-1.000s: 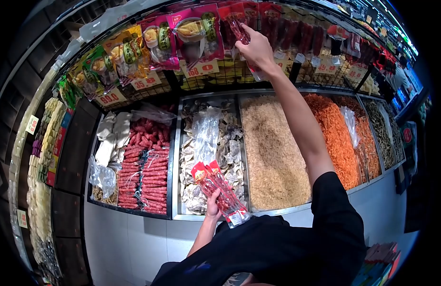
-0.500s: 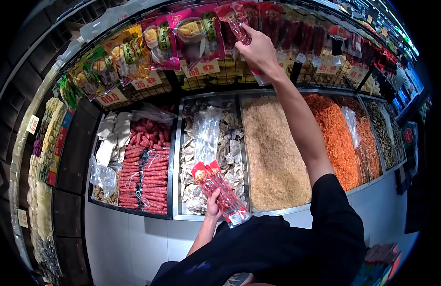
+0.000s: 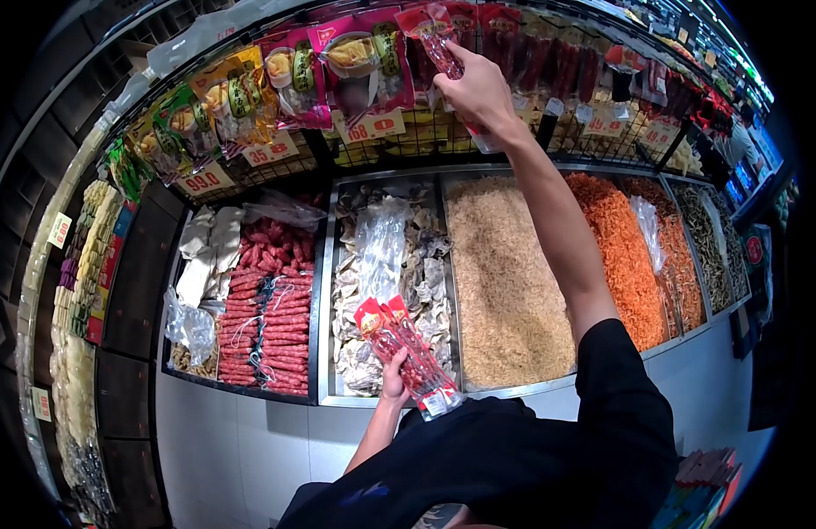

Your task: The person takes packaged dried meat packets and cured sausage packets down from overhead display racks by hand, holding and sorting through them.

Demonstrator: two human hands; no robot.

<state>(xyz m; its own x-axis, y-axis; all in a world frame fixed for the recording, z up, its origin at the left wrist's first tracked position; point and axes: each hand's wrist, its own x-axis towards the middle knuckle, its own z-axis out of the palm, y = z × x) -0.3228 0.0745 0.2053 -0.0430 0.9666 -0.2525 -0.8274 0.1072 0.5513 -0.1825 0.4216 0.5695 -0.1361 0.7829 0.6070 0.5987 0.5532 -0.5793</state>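
My left hand (image 3: 394,379) is closed around packs of sausage (image 3: 414,357), clear vacuum packs with red tops, low in front of my body above the bin of dried pieces. Up at the hanging rack, my right hand (image 3: 478,95) grips another sausage pack (image 3: 441,48) with a red top. The lower end of that pack shows beneath the wrist; its middle is hidden by the hand. Pink food bags (image 3: 359,62) hang just left of it, and more dark red sausage packs (image 3: 558,66) hang to its right.
Below the rack stand metal-edged bins: red sausages (image 3: 285,335), pale dried shrimp (image 3: 505,282), orange dried shrimp (image 3: 615,256) and small dried fish (image 3: 703,238). Price signs (image 3: 370,126) hang along the wire rack. A shelf of packets (image 3: 77,291) runs down the left side.
Hardly anything differs. My right hand stays at the rack on the same pack, and my left hand keeps its hold on the packs.
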